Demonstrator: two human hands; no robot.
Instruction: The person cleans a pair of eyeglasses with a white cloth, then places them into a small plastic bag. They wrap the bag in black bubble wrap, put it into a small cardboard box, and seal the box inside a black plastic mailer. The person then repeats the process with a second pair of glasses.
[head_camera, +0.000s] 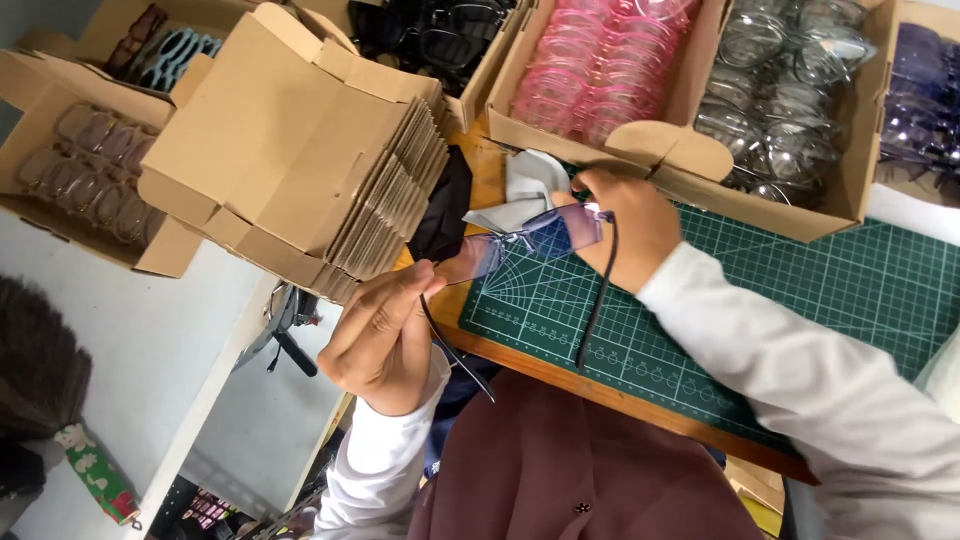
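Cardboard flats (300, 140) stand stacked and unfolded above the green cutting mat (800, 290). Over its edge I hold purple-tinted glasses (525, 240), my left hand (385, 335) pinching one end, my right hand (625, 225) pinching the other beside a grey cloth (520, 190); boxing isn't yet done, I'd judge.

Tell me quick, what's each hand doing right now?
Left hand: closed, pinching one end of the purple-tinted glasses.
Right hand: closed on the other end, with a grey cleaning cloth.
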